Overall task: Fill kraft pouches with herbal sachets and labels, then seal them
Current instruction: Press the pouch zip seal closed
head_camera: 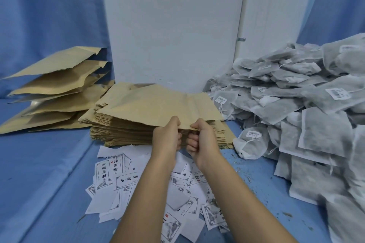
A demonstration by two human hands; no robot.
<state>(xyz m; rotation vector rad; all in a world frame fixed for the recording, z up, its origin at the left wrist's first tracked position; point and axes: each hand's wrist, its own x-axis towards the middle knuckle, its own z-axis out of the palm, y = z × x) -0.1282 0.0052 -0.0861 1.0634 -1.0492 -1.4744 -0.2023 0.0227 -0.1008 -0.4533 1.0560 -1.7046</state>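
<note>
Kraft pouch (158, 104) lies on top of the flat stack (126, 134) with its near edge lifted. My left hand (167, 140) and right hand (201, 140) both pinch that edge, thumbs above and fingers curled beneath. The mouth may be parted, but I cannot tell. Printed labels (110, 173) lie scattered under my forearms on the blue cloth (49, 183). Herbal sachets (296, 94) are heaped on the right, and puffed pouches (55, 89) are piled on the left.

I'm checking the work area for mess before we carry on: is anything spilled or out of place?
Yes. Dark herb crumbs lie scattered on the blue cloth beside the sachet heap, perhaps leaked from a sachet. The labels lie in a loose jumble, some face down.
</note>
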